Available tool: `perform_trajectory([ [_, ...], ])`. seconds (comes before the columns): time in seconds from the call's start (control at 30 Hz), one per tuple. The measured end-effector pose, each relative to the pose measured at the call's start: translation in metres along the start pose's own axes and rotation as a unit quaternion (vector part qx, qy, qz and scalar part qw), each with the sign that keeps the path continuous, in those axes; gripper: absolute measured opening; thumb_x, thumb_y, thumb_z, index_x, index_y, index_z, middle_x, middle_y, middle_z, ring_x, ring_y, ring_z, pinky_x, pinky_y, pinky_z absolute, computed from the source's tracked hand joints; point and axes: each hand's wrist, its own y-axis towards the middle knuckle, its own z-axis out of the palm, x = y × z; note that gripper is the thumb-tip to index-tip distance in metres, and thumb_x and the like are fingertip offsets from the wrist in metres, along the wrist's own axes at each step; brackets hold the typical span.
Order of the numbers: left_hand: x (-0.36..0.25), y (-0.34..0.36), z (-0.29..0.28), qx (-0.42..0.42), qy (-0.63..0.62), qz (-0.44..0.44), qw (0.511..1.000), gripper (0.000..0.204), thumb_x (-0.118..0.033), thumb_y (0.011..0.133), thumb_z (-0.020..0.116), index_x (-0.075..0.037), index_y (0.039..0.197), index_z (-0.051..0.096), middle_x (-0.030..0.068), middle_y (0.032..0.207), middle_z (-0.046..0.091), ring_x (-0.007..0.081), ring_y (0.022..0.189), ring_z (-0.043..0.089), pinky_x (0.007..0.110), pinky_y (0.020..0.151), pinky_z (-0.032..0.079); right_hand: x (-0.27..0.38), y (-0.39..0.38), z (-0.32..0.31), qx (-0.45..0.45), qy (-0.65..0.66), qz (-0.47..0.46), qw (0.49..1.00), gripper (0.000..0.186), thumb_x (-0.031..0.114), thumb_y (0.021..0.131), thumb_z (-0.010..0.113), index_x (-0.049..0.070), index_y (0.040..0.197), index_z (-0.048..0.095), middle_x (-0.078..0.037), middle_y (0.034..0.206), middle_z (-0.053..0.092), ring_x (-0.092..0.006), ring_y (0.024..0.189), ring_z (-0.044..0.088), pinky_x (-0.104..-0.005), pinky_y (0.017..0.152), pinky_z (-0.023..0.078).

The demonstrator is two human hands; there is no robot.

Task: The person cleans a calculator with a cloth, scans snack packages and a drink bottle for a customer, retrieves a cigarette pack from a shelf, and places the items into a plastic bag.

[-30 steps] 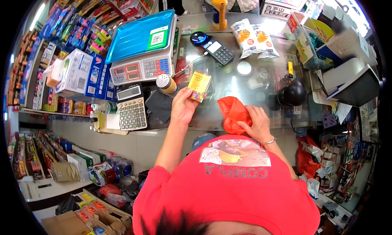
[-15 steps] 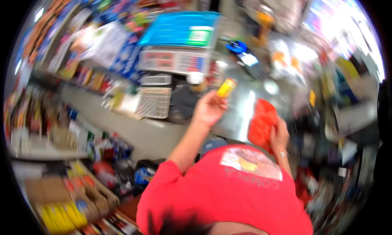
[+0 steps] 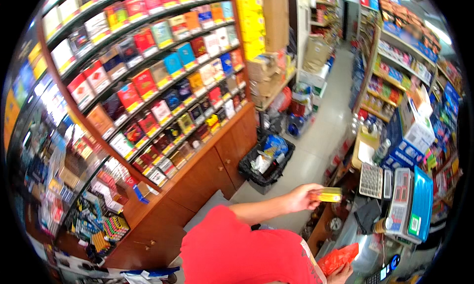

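In my left hand (image 3: 302,199), the fingers are closed on one end of a small yellow box (image 3: 329,194), held out past the edge of the counter. A thin red plastic bag (image 3: 338,258) is gripped by my right hand (image 3: 340,275) at the lower edge of the view, low by my body. Part of that hand is hidden behind the bag. A calculator (image 3: 371,179) lies on the counter beyond the yellow box, beside a scale (image 3: 399,205) under a blue cover (image 3: 421,197).
A tall rack of small packs (image 3: 163,76) fills the left, above wooden cabinet doors (image 3: 182,215). A black-lined bin (image 3: 266,163) stands on the floor. An aisle (image 3: 328,96) runs back between stocked shelves and cartons. On the counter are a cup (image 3: 381,225) and a blue-and-white box (image 3: 407,131).
My view has swung left, from the counter to the pack rack and aisle. My left hand still holds the yellow box and my right hand the red bag.
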Motion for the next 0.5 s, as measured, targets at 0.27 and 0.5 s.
perform_trajectory([
  [0.27, -0.030, -0.075, -0.055, -0.026, -0.137, 0.072, 0.988, 0.024, -0.035, 0.090, 0.061, -0.012, 0.089, 0.053, 0.0032, 0.067, 0.050, 0.0164, 0.059, 0.043, 0.029, 0.052, 0.030, 0.031, 0.001, -0.002, -0.005, -0.071, -0.102, 0.992, 0.047, 0.041, 0.088, 0.066, 0.001, 0.112, 0.066, -0.027, 0.114, 0.061, -0.0425, 0.104, 0.060, -0.0466, 0.090, 0.051],
  [0.5, -0.029, -0.064, 0.046, 0.040, 0.230, 0.203, 0.951, 0.044, -0.030, 0.092, 0.067, -0.012, 0.129, 0.052, 0.0030, 0.096, 0.063, 0.0124, 0.074, 0.059, 0.025, 0.059, 0.045, -0.001, -0.014, 0.012, -0.057, -0.101, -0.133, 0.984, 0.047, 0.035, 0.087, 0.065, 0.004, 0.121, 0.062, -0.024, 0.118, 0.061, -0.0432, 0.104, 0.060, -0.0496, 0.091, 0.049],
])
